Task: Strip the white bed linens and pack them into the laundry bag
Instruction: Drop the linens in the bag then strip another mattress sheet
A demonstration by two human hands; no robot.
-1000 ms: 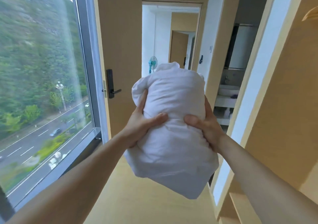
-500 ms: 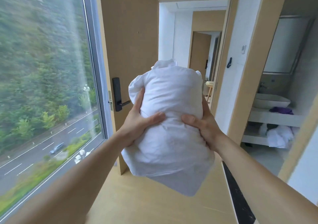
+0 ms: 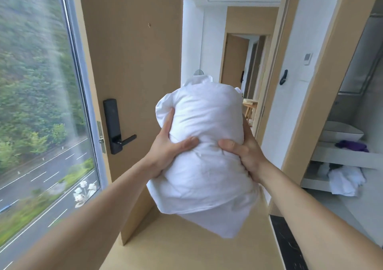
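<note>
A bundled-up roll of white bed linens (image 3: 204, 166) hangs in front of me at chest height, its loose end drooping toward the floor. My left hand (image 3: 165, 147) grips its left side, thumb pressed across the front and fingers wrapped behind. My right hand (image 3: 244, 151) grips the right side the same way, thumb on the front. No laundry bag is in view.
An open wooden door (image 3: 128, 83) with a black lever handle (image 3: 118, 128) stands left of the doorway into a hallway. A large window (image 3: 39, 103) fills the left. On the right, a bathroom opening shows a sink (image 3: 342, 133), shelves and white towels (image 3: 344, 179).
I have walked closer to the doorway with the bundle. The door and hallway are nearer, and the bathroom has come into view. Both hands keep the same hold.
</note>
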